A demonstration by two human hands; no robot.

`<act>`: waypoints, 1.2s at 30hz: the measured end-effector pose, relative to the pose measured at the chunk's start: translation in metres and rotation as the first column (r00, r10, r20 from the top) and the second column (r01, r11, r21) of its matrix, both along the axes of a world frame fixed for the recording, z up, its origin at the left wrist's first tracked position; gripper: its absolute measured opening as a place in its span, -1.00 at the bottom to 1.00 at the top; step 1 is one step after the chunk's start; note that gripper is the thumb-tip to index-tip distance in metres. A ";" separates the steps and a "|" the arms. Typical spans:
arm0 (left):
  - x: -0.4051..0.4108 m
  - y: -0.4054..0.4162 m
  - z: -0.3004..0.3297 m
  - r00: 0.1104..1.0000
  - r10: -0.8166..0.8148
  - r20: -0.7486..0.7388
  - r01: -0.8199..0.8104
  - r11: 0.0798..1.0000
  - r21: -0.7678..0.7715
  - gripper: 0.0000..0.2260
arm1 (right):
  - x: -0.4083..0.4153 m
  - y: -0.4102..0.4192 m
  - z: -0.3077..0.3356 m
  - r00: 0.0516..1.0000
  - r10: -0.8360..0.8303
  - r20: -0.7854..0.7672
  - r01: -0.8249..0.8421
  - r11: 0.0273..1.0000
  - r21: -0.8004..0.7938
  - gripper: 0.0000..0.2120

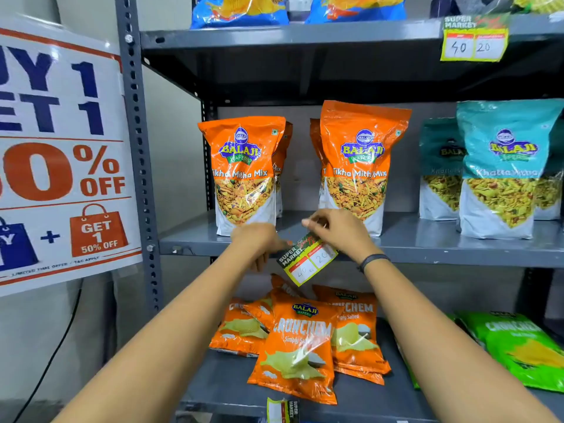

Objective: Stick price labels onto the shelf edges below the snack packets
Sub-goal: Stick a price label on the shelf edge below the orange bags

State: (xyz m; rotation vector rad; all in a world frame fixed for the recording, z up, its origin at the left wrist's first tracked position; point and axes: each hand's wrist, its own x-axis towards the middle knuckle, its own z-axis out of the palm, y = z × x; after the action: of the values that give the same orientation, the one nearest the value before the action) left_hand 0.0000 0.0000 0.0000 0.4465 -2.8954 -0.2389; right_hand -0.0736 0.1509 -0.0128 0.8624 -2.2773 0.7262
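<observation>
Both hands are raised to the front edge of the middle shelf (427,254) of a grey metal rack. The left hand (258,244) and the right hand (338,232) together pinch a yellow-bordered price label (308,259); the left holds its upper-left end, the right grips its upper-right part, fingers closed on it. The label is tilted, lower-left corner hanging below the shelf edge, top part against or just in front of the edge; contact cannot be told. It sits below the gap between two orange Tikha Mitha Mix packets (244,175) standing upright on that shelf. Teal Khatta Mitha packets (503,169) stand further right. A black wristband (374,261) is on the right wrist. A second label (474,38), marked 40 and 20, hangs on the top shelf edge. Orange Crunchem packets (299,346) lie on the lower shelf, green ones (518,349) to their right. A third label (282,410) is at the bottom shelf edge. A promotional poster (61,148) hangs left of the rack.
</observation>
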 end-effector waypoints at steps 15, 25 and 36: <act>-0.005 -0.006 -0.049 0.914 -0.117 -0.389 0.236 0.933 0.273 -0.60 | -0.022 -0.017 -0.016 0.966 0.024 0.256 -0.015 0.999 -0.035 -0.79; 0.000 -0.020 -0.059 0.844 -0.337 -0.417 0.289 0.941 -0.175 -0.74 | 0.019 0.013 -0.051 0.994 -0.103 0.037 0.104 0.994 -0.035 -0.75; -0.005 -0.016 -0.055 0.828 -0.291 -0.479 0.224 0.955 -0.192 -0.76 | 0.015 0.008 -0.050 0.993 -0.118 0.021 0.120 0.984 -0.135 -0.75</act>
State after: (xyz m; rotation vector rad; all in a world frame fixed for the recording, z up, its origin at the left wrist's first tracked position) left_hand -0.0046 -0.0155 -0.0549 -0.0401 -2.4203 -0.1745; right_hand -0.0585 0.1587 -0.0626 0.6538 -2.2399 0.8239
